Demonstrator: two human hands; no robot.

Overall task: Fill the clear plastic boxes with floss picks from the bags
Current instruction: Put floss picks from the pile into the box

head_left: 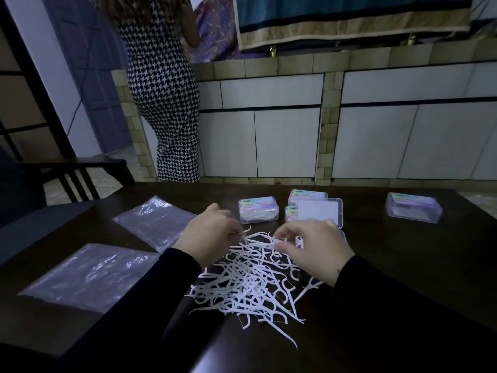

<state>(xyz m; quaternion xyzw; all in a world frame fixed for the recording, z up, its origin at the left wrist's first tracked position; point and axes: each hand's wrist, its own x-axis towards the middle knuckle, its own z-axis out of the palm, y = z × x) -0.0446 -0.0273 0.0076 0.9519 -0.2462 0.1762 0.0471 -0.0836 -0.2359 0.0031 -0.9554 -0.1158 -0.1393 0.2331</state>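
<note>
Loose white floss picks (250,284) heaped on the dark counter (390,265), a few pinched by the left hand (208,235) and right hand (313,244), clear plastic boxes (258,210) set just beyond, empty bags (156,222) laid at left.

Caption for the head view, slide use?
Both hands pinch floss picks from a loose pile beside clear plastic boxes.

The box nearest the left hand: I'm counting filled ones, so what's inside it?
The closed clear box holds white floss picks, visible through its front wall. Its labelled lid hides the upper layer, so how full it is cannot be told.
</note>
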